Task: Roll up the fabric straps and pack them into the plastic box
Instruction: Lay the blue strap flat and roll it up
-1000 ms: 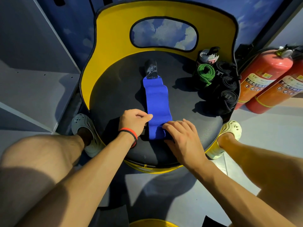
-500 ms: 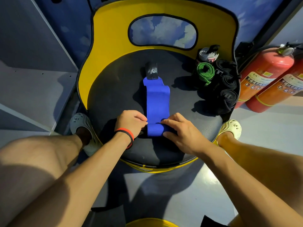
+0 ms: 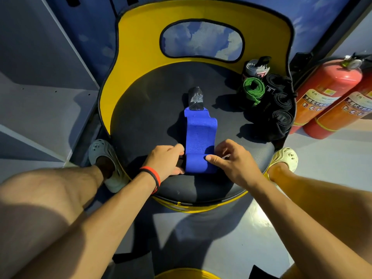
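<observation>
Item: blue strap (image 3: 200,133), one, lying lengthwise across the middle of the round black seat (image 3: 141,121), its grey fastening tab (image 3: 195,100) at the end toward the yellow backrest (image 3: 141,33). The near end is curling into a roll at the seat's front edge.

Left hand (image 3: 166,163) is pinching the roll's left side, fingers closed on the fabric; right hand (image 3: 231,164) is pressing its thumb onto the roll's right side, remaining fingers curled and loosely apart. Gripping both sides is likely keeping the roll tight and straight.

Finished rolls, grouped at the seat's right rim, probably to keep the middle free: one green (image 3: 254,90), one grey-and-white (image 3: 257,68), three black (image 3: 281,101).

Fire extinguishers (image 3: 330,93): two, on the floor right of the seat.

Plastic box: not visible.
</observation>
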`<state>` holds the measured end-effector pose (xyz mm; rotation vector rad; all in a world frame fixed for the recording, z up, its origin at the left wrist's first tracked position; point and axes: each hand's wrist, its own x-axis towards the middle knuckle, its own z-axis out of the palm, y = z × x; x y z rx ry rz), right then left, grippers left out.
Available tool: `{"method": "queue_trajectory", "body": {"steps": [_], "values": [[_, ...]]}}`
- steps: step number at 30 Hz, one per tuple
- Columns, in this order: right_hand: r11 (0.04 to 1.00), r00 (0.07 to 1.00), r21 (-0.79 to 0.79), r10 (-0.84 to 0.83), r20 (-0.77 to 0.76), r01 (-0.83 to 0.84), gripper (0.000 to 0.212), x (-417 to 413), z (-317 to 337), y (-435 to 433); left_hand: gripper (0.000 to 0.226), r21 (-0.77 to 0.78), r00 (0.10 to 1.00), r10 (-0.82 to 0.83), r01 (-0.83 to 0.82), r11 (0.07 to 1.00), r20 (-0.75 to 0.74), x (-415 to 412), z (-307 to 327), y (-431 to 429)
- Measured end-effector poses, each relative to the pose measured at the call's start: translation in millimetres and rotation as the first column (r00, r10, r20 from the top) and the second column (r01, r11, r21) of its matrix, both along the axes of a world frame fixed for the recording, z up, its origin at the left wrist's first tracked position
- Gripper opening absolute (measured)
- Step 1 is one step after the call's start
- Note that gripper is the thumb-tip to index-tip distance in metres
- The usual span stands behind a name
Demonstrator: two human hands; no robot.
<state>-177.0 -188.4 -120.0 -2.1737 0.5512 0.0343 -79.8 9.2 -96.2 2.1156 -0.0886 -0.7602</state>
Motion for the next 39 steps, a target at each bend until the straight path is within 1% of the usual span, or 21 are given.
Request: {"method": "queue_trajectory", "body": {"steps": [1,2,3,5,7,9,11,13,14,17,18,22,24,27,29,31,33,35,37,38,39], "values": [[0.999,0.999,-0.004,-0.047,0.008,0.047,0.043,1.1,-2.5,1.5,0.032,-0.030,0.999,-0.016,0.015,0.999,-0.042,-1.8,3.0,-0.1],[0.996,0.996,-0.020,-0.086,0.012,0.086,0.045,2.5,-5.1,3.1,0.033,-0.054,0.998,-0.019,0.016,0.998,-0.053,-3.4,3.7,0.3],[0.992,0.993,-0.048,-0.118,0.014,0.118,0.047,3.7,-7.6,4.9,0.030,-0.050,0.997,-0.068,0.067,0.997,-0.027,-5.5,2.6,-0.1],[0.982,0.988,-0.113,-0.151,0.024,0.153,0.049,6.0,-10.3,8.3,0.025,0.028,0.989,-0.131,0.129,0.991,0.067,-11.5,-1.0,-2.2],[0.974,0.985,-0.152,-0.158,0.067,0.166,0.048,7.9,-10.6,11.4,0.022,0.078,0.986,-0.104,0.094,0.992,0.131,-12.0,-2.1,-7.3],[0.978,0.983,-0.141,-0.139,0.123,0.156,0.046,8.3,-11.6,13.8,0.019,0.086,0.992,-0.075,0.066,0.994,0.100,-9.0,-3.8,-10.9],[0.984,0.981,-0.113,-0.121,0.153,0.139,0.044,6.3,-10.0,14.7,0.024,0.084,0.997,-0.054,0.048,0.995,0.064,-5.9,-4.5,-12.9],[0.989,0.983,-0.106,-0.089,0.158,0.106,0.039,2.5,-6.7,13.2,0.029,0.100,0.993,-0.036,0.025,0.995,0.110,-3.8,-3.7,-13.8],[0.991,0.988,-0.109,-0.065,0.143,0.081,0.037,0.5,-4.1,11.2,0.028,0.084,0.989,-0.024,0.012,0.996,0.148,-3.5,-2.7,-15.0],[0.997,0.999,-0.081,0.005,0.040,-0.002,0.041,-2.8,1.2,2.3,0.048,-0.033,0.984,0.055,-0.051,0.998,0.167,-1.7,-3.4,-19.7],[0.998,1.000,-0.062,0.018,0.009,-0.018,0.043,-2.3,2.4,-0.2,0.050,-0.061,0.985,0.069,-0.060,0.996,0.159,-0.8,-3.9,-20.7],[0.997,0.998,-0.051,0.062,-0.029,-0.063,0.041,1.7,9.9,-4.3,0.040,-0.094,0.979,0.063,-0.046,0.995,0.193,0.9,-6.6,-18.9],[0.995,0.995,-0.048,0.087,-0.052,-0.089,0.035,2.6,13.1,-5.4,0.040,-0.086,0.980,0.058,-0.042,0.995,0.193,0.7,-6.7,-15.4],[0.989,0.980,-0.029,0.143,-0.137,-0.148,0.025,1.4,19.7,-8.2,0.037,-0.037,0.982,0.021,-0.015,0.999,0.185,-2.5,-4.7,-9.3],[0.976,0.955,0.040,0.217,-0.201,-0.213,0.023,-1.1,24.1,-11.3,0.031,-0.006,0.986,-0.019,0.021,1.000,0.168,-6.7,-2.8,-4.4],[0.958,0.930,0.127,0.281,-0.238,-0.257,0.021,-4.1,29.8,-13.3,0.030,0.046,0.984,-0.100,0.095,0.994,0.148,-13.6,3.5,0.4],[0.950,0.930,0.207,0.279,-0.239,-0.232,0.019,-6.5,32.3,-14.7,0.028,0.078,0.973,-0.189,0.180,0.981,0.130,-19.9,7.8,3.6],[0.949,0.934,0.244,0.260,-0.246,-0.200,0.021,-7.9,34.8,-14.2,0.020,0.081,0.967,-0.221,0.212,0.974,0.124,-22.7,9.6,5.3],[0.958,0.937,0.217,0.240,-0.252,-0.187,0.024,-7.9,34.4,-12.8,0.020,0.077,0.974,-0.196,0.187,0.979,0.117,-19.4,8.5,4.6],[0.967,0.940,0.172,0.227,-0.253,-0.188,0.027,-7.9,32.6,-11.9,0.029,0.079,0.977,-0.183,0.175,0.981,0.106,-16.4,7.4,3.3],[0.979,0.947,0.091,0.202,-0.250,-0.185,0.031,-8.3,30.2,-10.8,0.039,0.084,0.982,-0.169,0.162,0.983,0.087,-12.9,5.8,1.7]]}}
